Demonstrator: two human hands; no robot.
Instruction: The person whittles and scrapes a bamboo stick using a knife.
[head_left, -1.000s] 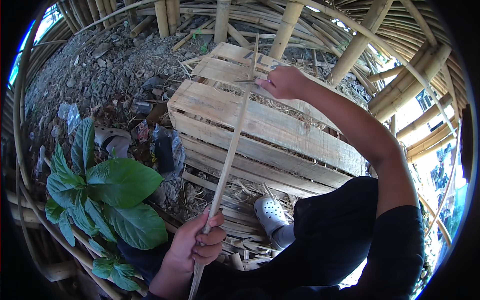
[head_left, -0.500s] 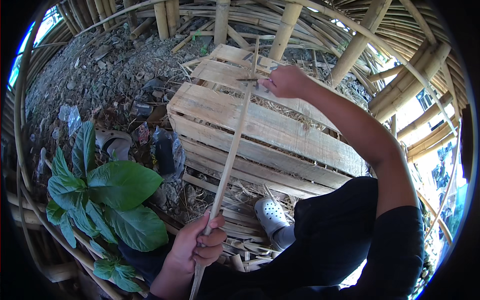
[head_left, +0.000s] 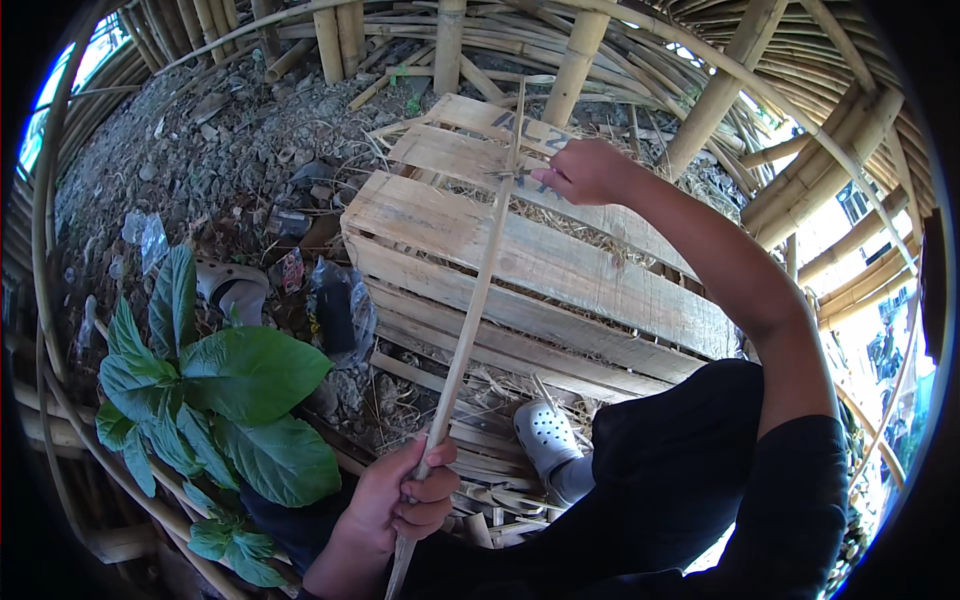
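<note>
A long, thin bamboo strip (head_left: 470,325) slants away from me, its far part above a wooden slatted crate (head_left: 575,260). My left hand (head_left: 405,495) is wrapped round the strip near its lower end. Out over the crate, my right hand (head_left: 590,172) is closed on a knife (head_left: 522,172); the handle is hidden in my fist. Only a little of the narrow blade shows, crossing the strip near its far end. Thin curls of shaving (head_left: 508,168) gather at that spot.
A leafy green plant (head_left: 230,385) grows at the left. Pale clogs (head_left: 547,437) are on my feet, beside split bamboo offcuts. Stony ground with plastic litter (head_left: 340,310) lies left of the crate. Bamboo posts (head_left: 575,70) and stacked poles surround the place.
My right hand with the knife has moved slightly nearer to me along the strip, and shavings now bunch at the blade. The whole view has shifted a little; my left hand keeps its grip.
</note>
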